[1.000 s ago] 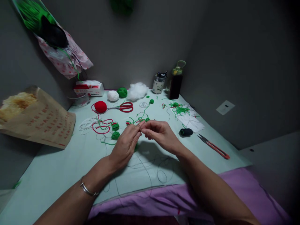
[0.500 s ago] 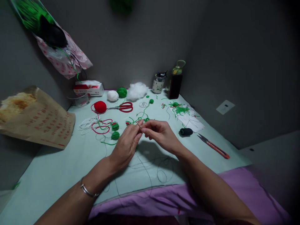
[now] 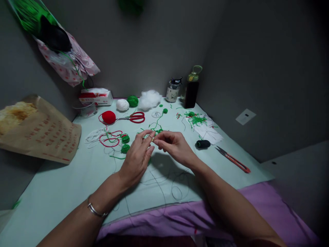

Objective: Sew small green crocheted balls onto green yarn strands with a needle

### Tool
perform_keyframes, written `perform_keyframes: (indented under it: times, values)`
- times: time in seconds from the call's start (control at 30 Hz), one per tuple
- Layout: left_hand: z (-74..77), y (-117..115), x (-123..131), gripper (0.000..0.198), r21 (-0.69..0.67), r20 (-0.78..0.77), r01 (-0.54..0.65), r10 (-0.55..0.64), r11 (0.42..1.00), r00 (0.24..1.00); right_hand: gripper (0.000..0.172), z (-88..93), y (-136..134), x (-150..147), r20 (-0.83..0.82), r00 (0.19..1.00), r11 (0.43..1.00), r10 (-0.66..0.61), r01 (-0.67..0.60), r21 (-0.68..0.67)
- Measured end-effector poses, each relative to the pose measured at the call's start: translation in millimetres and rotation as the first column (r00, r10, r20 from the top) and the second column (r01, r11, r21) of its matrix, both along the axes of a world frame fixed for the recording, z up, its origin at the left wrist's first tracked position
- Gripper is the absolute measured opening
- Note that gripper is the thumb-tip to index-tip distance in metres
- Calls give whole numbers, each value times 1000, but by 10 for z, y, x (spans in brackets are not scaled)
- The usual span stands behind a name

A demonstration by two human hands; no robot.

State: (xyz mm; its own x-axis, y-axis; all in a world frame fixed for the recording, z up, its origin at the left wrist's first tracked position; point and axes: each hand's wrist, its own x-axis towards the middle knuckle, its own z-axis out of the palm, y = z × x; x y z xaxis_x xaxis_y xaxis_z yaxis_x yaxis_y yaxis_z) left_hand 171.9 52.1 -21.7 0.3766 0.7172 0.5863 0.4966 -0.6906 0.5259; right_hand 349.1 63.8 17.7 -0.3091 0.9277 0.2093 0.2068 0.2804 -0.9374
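My left hand and my right hand meet above the middle of the pale green table, fingertips touching. Both pinch something very small between them, too fine to name; a ring shows on a left finger. Thin dark thread lies in loops on the table just below the hands. Small green crocheted balls and red and green yarn strands lie just left of my left hand. A silver bracelet sits on my left wrist.
At the back lie a red yarn ball, red scissors, white and green yarn balls, white stuffing, a jar and a dark bottle. A black spool and red snips lie right. A paper bag leans left.
My left fingers have spread slightly and lifted. Both hands have drifted a little towards the back of the table. The view has shifted slightly.
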Motion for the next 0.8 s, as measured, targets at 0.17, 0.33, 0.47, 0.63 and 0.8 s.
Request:
perform_keyframes:
  times: [0.17, 0.33, 0.47, 0.63, 0.8]
  values:
    - [1, 11, -7, 42, 16, -39, -30, 30, 999, 999, 19, -13, -5, -7, 14, 1000, 1000, -21, 21, 12]
    - [48, 11, -10, 41, 56, -128, -89, 96, 994, 987, 19, -21, -4, -3, 15, 1000, 1000, -13, 13, 25]
    - [105, 2, -9, 41, 97, -176, -142, 158, 985, 972, 19, -11, 5, 9, 0, 1000, 999, 11, -11, 34]
    - [89, 19, -3, 39, 144, -182, -141, 167, 979, 969, 19, -9, 23, 16, -46, 999, 1000, 8, -8, 11]
    - [47, 44, -8, 41, 146, -199, -138, 165, 980, 966, 19, -15, 44, 26, -70, 997, 1000, 27, -27, -4]
